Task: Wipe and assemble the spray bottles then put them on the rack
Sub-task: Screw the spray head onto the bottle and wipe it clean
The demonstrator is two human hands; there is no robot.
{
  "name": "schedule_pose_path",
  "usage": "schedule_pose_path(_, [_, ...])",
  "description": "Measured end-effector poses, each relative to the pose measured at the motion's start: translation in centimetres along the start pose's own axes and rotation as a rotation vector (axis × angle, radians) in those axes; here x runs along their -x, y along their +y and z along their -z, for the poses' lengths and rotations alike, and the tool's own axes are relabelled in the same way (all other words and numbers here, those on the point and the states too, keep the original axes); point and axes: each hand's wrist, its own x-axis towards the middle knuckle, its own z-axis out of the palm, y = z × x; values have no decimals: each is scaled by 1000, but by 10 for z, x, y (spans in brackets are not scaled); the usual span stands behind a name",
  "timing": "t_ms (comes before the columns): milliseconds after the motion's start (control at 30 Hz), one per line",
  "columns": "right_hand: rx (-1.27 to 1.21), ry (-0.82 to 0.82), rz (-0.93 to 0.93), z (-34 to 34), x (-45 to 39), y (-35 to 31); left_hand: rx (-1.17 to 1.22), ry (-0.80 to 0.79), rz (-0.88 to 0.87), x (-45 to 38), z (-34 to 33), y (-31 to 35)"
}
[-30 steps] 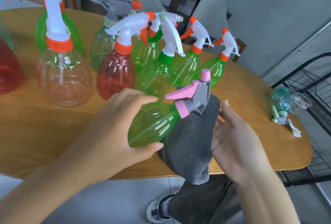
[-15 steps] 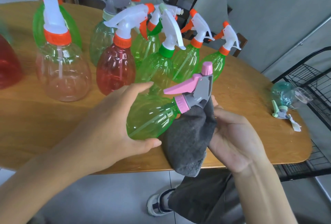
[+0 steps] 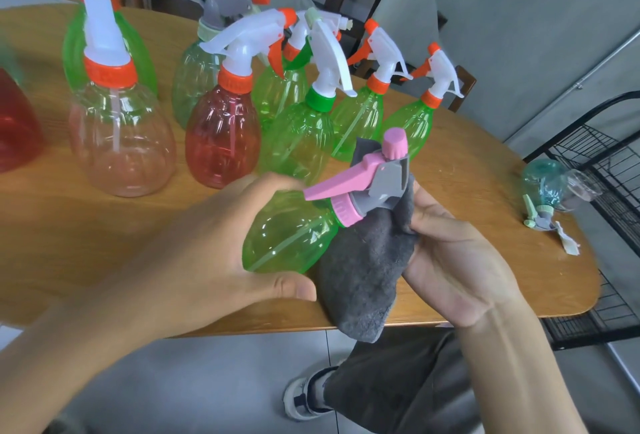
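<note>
My left hand grips a green spray bottle tilted on its side, its pink and grey trigger head pointing up to the right. My right hand holds a grey cloth pressed against the back of the trigger head, with the cloth hanging down below the bottle. Both are over the near edge of the wooden table.
Several assembled spray bottles stand at the back of the table: green ones, a red one, a clear one. A teal bottle lies on its side near the right edge. A black wire rack stands to the right.
My right hand has closed the cloth around the back of the trigger head. The bottle has tipped a little more upright and moved slightly toward the table.
</note>
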Motion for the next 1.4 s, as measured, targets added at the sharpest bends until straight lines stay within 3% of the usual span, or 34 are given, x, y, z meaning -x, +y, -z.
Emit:
schedule_pose_path(233, [184, 289, 124, 5, 0, 5, -39, 58, 62, -1, -5, 3])
schedule_pose_path(433, [41, 342, 107, 6, 10, 15, -129, 91, 43, 5, -11, 3])
schedule_pose_path(600, [58, 287, 171, -6, 15, 16, -220, 133, 100, 2, -12, 5])
schedule_pose_path(800, [-24, 393, 224, -13, 17, 26, -354, 281, 94, 0, -27, 4])
schedule_pose_path(933, [-77, 436, 304, -25, 20, 34, -424, 290, 24, 1, -38, 7])
schedule_pose_path(1233, [49, 541, 459, -42, 20, 40, -159, 245, -9, 6, -37, 14])
schedule_pose_path(1400, [126, 631, 490, -45, 13, 40, -96, 235, -110, 3, -39, 9])
